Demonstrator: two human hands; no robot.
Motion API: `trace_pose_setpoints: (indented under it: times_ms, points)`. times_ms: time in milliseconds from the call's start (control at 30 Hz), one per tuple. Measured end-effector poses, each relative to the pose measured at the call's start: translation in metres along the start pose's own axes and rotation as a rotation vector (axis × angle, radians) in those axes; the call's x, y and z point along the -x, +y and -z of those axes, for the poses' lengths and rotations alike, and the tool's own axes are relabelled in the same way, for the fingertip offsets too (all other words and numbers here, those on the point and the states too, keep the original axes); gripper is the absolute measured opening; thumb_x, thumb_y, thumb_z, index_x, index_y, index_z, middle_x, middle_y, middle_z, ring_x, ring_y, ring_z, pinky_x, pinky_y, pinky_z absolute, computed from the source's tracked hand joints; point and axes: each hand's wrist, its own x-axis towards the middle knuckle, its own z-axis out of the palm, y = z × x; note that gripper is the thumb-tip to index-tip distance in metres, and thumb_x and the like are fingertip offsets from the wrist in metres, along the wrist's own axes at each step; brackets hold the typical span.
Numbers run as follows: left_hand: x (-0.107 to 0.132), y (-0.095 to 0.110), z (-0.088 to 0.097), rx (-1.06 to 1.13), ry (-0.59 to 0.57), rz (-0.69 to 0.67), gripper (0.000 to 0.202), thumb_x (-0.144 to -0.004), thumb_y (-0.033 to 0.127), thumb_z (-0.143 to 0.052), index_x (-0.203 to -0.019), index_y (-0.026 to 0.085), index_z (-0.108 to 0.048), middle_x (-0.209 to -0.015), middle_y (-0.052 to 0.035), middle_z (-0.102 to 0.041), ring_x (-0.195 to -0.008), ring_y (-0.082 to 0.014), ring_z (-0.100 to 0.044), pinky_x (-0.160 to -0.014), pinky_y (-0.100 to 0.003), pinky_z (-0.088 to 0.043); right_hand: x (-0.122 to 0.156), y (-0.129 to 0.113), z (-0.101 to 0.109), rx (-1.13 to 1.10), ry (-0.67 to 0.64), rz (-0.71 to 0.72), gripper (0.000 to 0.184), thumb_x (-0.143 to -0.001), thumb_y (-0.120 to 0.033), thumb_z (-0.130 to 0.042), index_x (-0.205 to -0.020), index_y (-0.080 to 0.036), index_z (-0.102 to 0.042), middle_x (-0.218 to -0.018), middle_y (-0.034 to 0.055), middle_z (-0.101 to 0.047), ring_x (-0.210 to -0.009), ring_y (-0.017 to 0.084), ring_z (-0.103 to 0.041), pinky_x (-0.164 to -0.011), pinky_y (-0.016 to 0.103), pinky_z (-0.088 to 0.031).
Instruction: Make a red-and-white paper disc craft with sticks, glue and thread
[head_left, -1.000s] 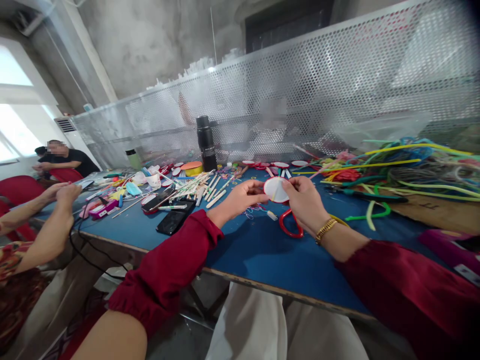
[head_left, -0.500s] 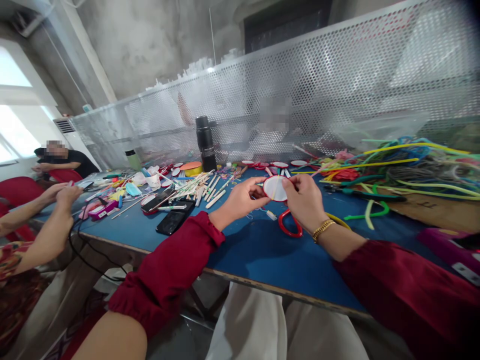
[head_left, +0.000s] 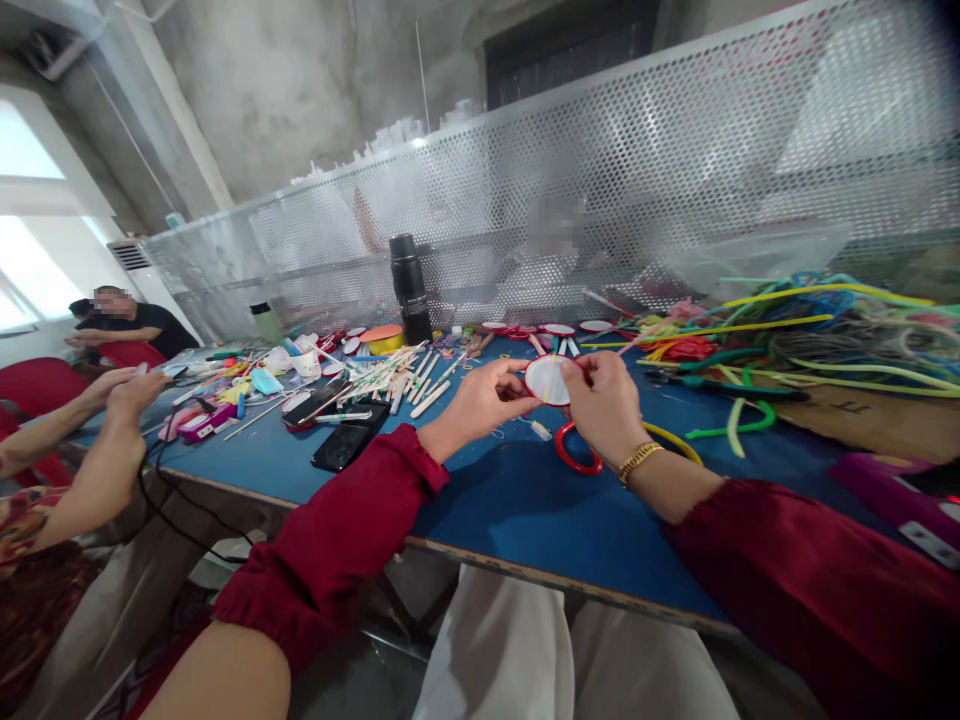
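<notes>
A small white disc with a red rim [head_left: 547, 380] is held above the blue table between my two hands. My left hand [head_left: 489, 398] pinches its left edge between thumb and fingers. On the other side, the thumb of my right hand [head_left: 606, 400] lies on the white face, with the fingers curled behind the rim. The fingers' far sides are hidden. Below my right hand lies a red loop-shaped handle [head_left: 577, 450], partly covered by the hand. A small white piece [head_left: 541, 431] rests on the table just under the disc.
Wooden sticks [head_left: 405, 375], a black phone [head_left: 349, 437] and a black bottle [head_left: 410, 290] are to the left. Colourful strips [head_left: 840, 330] and a purple box [head_left: 900, 500] are at right. A perforated metal screen [head_left: 480, 200] stands behind. Another person's hands [head_left: 127, 390] work at far left.
The yellow band seen across the disc's face has given way to a faint pale streak. The disc and both hands have shifted very slightly left and are still gripping.
</notes>
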Motion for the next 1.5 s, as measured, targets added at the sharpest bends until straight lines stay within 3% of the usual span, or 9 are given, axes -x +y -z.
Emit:
trace_pose_setpoints:
  times_ms: [567,700,833,1000,1500]
  points:
    - [-0.002,-0.005,0.004,-0.024,-0.024,-0.038,0.06,-0.076,0.038,-0.083,-0.127,0.015,-0.061,-0.085,-0.0041,-0.068,-0.073,-0.0153,-0.064,-0.072,-0.031,-0.051,0.001,-0.004,0.001,0.053,-0.02,0.045,0.023,-0.091,-0.046,-0.058,-0.085,-0.026,-0.048,-0.078,0.0063,-0.058,-0.072,0.023,-0.055,-0.063,0.038,-0.042]
    - [-0.008,-0.004,0.012,0.07,0.058,-0.037,0.048,-0.078,0.042,-0.081,-0.118,0.017,-0.069,-0.096,-0.0066,-0.07,-0.081,-0.015,-0.062,-0.075,-0.029,-0.049,0.003,-0.011,0.0,0.051,-0.082,0.153,0.024,-0.092,-0.047,-0.056,-0.088,-0.026,-0.046,-0.076,0.0044,-0.059,-0.068,0.022,-0.055,-0.064,0.036,-0.041]
    - [-0.011,-0.004,0.017,0.178,0.156,0.024,0.033,-0.081,0.041,-0.077,-0.104,0.018,-0.076,-0.093,-0.0058,-0.072,-0.081,-0.0144,-0.061,-0.075,-0.028,-0.047,0.007,-0.017,0.0,0.042,-0.182,0.209,0.02,-0.094,-0.043,-0.054,-0.089,-0.026,-0.047,-0.075,0.0037,-0.06,-0.065,0.021,-0.055,-0.064,0.035,-0.039]
    - [-0.011,0.0,0.016,0.143,0.176,0.043,0.018,-0.077,0.033,-0.079,-0.086,0.017,-0.079,-0.091,-0.0067,-0.075,-0.083,-0.0155,-0.062,-0.081,-0.03,-0.047,0.009,-0.019,0.001,0.1,-0.225,0.223,0.02,-0.093,-0.043,-0.056,-0.087,-0.025,-0.048,-0.074,0.0039,-0.06,-0.064,0.021,-0.053,-0.063,0.035,-0.035]
    - [-0.01,-0.005,0.015,0.149,0.185,0.08,0.019,-0.073,0.032,-0.079,-0.078,0.014,-0.074,-0.077,-0.0025,-0.068,-0.071,-0.0112,-0.054,-0.069,-0.026,-0.041,0.013,-0.019,0.0,0.194,-0.231,0.267,0.017,-0.093,-0.04,-0.054,-0.09,-0.025,-0.049,-0.082,0.0062,-0.064,-0.067,0.023,-0.055,-0.065,0.035,-0.035]
